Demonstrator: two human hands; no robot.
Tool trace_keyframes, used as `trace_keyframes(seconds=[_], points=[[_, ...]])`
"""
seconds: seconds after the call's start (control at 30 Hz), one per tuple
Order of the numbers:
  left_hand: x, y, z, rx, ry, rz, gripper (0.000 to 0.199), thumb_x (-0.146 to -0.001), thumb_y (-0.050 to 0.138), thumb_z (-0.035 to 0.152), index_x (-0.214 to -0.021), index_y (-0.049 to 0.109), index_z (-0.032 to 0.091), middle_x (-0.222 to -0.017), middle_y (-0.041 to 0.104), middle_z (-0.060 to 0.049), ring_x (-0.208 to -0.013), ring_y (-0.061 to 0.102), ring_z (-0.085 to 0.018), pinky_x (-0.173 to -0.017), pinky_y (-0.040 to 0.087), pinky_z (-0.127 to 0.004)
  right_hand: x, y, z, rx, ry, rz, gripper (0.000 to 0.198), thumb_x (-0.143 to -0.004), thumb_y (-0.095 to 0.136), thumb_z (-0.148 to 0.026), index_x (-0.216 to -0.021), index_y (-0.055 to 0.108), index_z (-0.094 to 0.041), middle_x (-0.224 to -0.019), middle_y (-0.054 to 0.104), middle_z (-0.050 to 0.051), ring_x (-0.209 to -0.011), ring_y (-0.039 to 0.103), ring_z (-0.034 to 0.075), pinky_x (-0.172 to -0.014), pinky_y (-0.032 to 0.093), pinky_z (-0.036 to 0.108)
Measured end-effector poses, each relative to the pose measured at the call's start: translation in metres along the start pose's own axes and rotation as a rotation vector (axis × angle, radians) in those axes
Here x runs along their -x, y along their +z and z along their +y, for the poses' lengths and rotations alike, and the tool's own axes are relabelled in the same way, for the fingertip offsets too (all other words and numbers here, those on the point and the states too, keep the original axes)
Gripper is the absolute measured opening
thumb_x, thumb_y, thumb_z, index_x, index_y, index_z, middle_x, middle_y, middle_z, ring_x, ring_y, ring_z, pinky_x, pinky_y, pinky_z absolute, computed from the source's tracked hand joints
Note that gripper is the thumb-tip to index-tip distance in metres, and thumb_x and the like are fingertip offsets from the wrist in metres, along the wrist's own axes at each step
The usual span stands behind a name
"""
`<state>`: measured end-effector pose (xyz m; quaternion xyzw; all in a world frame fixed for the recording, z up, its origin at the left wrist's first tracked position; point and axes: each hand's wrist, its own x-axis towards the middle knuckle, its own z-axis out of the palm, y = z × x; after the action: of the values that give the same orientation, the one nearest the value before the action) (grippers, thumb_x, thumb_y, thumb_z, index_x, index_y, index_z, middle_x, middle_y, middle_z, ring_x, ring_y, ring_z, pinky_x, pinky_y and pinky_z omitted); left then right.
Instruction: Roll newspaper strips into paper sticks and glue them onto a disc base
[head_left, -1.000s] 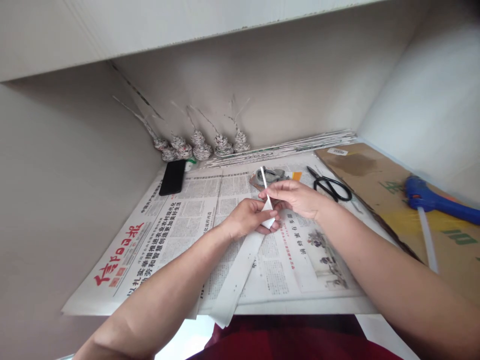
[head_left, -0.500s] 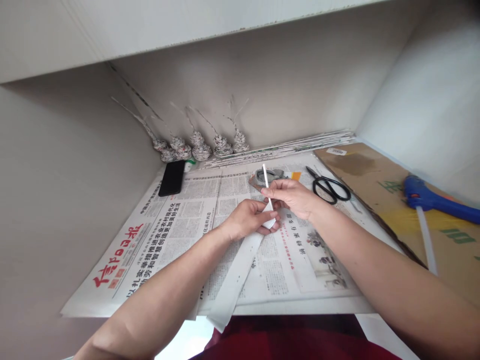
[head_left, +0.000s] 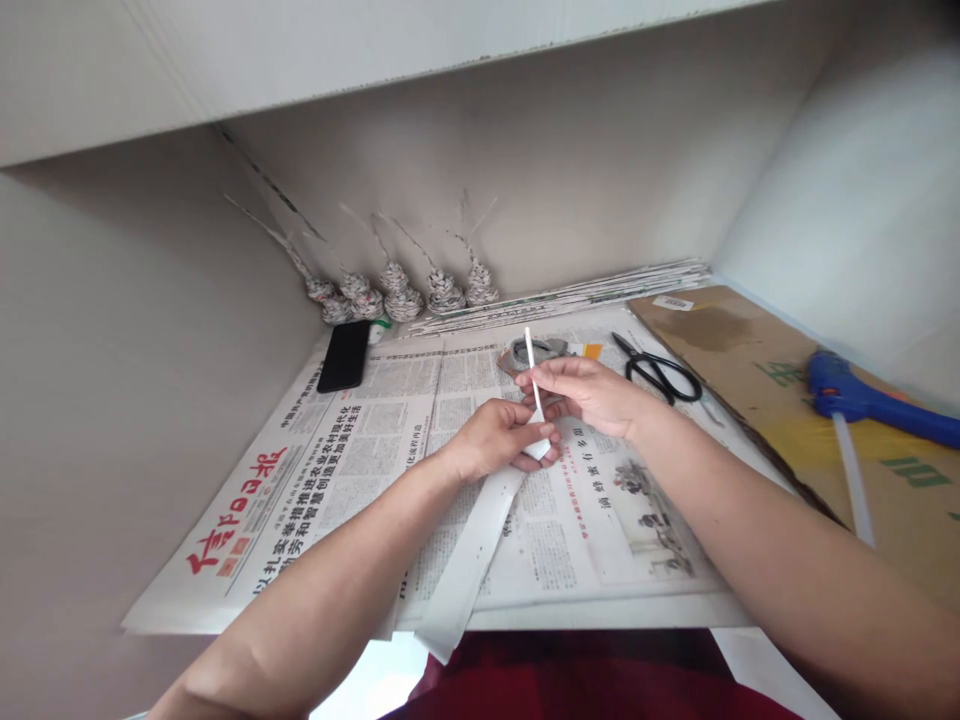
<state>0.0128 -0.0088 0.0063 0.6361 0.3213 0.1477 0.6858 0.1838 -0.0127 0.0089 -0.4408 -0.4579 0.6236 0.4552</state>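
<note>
A long white paper strip (head_left: 472, 560) runs from the table's front edge up to my hands, and its far end is rolled into a thin tube (head_left: 529, 350) pointing away from me. My left hand (head_left: 499, 438) is closed on the strip where it turns into the tube, thumb on top. Just above it, my right hand (head_left: 585, 392) pinches the tube between thumb and fingers. Part of the rolled section is hidden by the fingers. Newspaper sheets (head_left: 360, 490) lie beneath both hands.
Black-handled scissors (head_left: 660, 380) lie right of my hands. A blue glue gun (head_left: 862, 395) rests on cardboard (head_left: 750, 370). Paper sticks (head_left: 570, 297) and several woven paper gourds (head_left: 401, 295) line the back, near a black phone (head_left: 344, 356). Behind the tube sits a grey coil (head_left: 547, 348).
My right hand has shifted slightly, its fingers changing position around the tube. My left hand and the strip stay almost where they were.
</note>
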Motion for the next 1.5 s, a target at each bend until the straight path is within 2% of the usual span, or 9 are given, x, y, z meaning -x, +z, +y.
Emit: trace_keyframes(seconds=[0.2,0.37,0.5,0.67,0.73,0.9,1.1,1.33,1.5], points=[[0.0,0.001,-0.001,-0.002,0.001,-0.02,0.034,-0.078,0.064,0.045,-0.086,0.068,0.012,-0.084,0.067,-0.008,-0.08,0.064,-0.016,-0.068,0.055,-0.028,0.0,0.001,-0.001,-0.044,-0.029,0.127,0.029,-0.061,0.082,-0.039,-0.067,0.065,-0.017,-0.068,0.062,0.0,-0.063,0.058,0.011,-0.056,0.046,0.024],[0.001,0.001,-0.001,-0.011,0.01,-0.036,0.035,-0.079,0.063,0.047,-0.087,0.068,0.012,-0.083,0.067,-0.008,-0.079,0.064,-0.015,-0.068,0.054,-0.028,0.0,0.001,-0.002,-0.021,-0.054,0.068,0.029,-0.065,0.079,-0.042,-0.075,0.07,-0.017,-0.083,0.067,0.003,-0.071,0.06,0.012,-0.062,0.047,0.026],[0.001,0.002,0.0,-0.01,-0.004,-0.028,0.034,-0.079,0.063,0.045,-0.086,0.067,0.012,-0.082,0.066,-0.007,-0.079,0.063,-0.015,-0.069,0.054,-0.028,0.0,0.003,-0.002,0.005,-0.083,0.16,0.03,-0.06,0.082,-0.039,-0.062,0.062,-0.017,-0.067,0.06,-0.002,-0.063,0.054,0.01,-0.058,0.044,0.024],[0.001,0.002,-0.001,-0.01,-0.007,-0.041,0.034,-0.08,0.062,0.044,-0.088,0.066,0.012,-0.083,0.066,-0.008,-0.078,0.063,-0.015,-0.069,0.054,-0.029,0.001,0.002,-0.002,0.027,-0.039,0.004,0.029,-0.07,0.075,-0.044,-0.078,0.071,-0.017,-0.084,0.066,0.003,-0.072,0.059,0.013,-0.064,0.046,0.027],[0.001,0.002,-0.001,-0.015,-0.011,-0.04,0.033,-0.081,0.061,0.044,-0.088,0.066,0.011,-0.083,0.066,-0.008,-0.078,0.063,-0.015,-0.069,0.054,-0.029,0.001,0.001,-0.003,0.022,-0.054,0.026,0.027,-0.069,0.077,-0.041,-0.079,0.071,-0.017,-0.088,0.067,0.004,-0.074,0.059,0.013,-0.065,0.045,0.027],[0.0,0.002,-0.002,-0.014,0.006,-0.04,0.033,-0.083,0.058,0.043,-0.089,0.066,0.012,-0.084,0.066,-0.008,-0.078,0.064,-0.014,-0.068,0.053,-0.028,0.0,0.002,-0.003,-0.027,-0.074,0.156,0.029,-0.06,0.083,-0.038,-0.061,0.062,-0.017,-0.067,0.062,-0.001,-0.063,0.055,0.011,-0.06,0.042,0.026],[0.001,0.002,-0.003,-0.008,-0.002,-0.062,0.032,-0.083,0.059,0.042,-0.088,0.066,0.011,-0.082,0.067,-0.008,-0.076,0.064,-0.014,-0.067,0.052,-0.027,0.002,-0.005,-0.008,-0.027,-0.111,-0.013,0.028,-0.071,0.074,-0.043,-0.087,0.073,-0.019,-0.087,0.067,0.004,-0.084,0.06,0.016,-0.067,0.045,0.028],[0.0,0.003,-0.002,-0.028,0.022,-0.044,0.032,-0.083,0.058,0.042,-0.087,0.066,0.011,-0.084,0.066,-0.009,-0.077,0.063,-0.014,-0.067,0.053,-0.027,0.001,-0.002,-0.008,-0.004,-0.112,0.213,0.028,-0.06,0.082,-0.04,-0.064,0.067,-0.017,-0.074,0.066,0.002,-0.071,0.058,0.013,-0.058,0.039,0.025],[0.001,0.002,-0.001,-0.019,0.001,-0.057,0.032,-0.083,0.058,0.042,-0.088,0.066,0.011,-0.083,0.067,-0.008,-0.076,0.063,-0.014,-0.067,0.052,-0.026,0.002,-0.007,-0.01,-0.001,-0.132,0.103,0.03,-0.072,0.072,-0.046,-0.086,0.074,-0.019,-0.087,0.068,0.006,-0.079,0.059,0.015,-0.059,0.041,0.025]])
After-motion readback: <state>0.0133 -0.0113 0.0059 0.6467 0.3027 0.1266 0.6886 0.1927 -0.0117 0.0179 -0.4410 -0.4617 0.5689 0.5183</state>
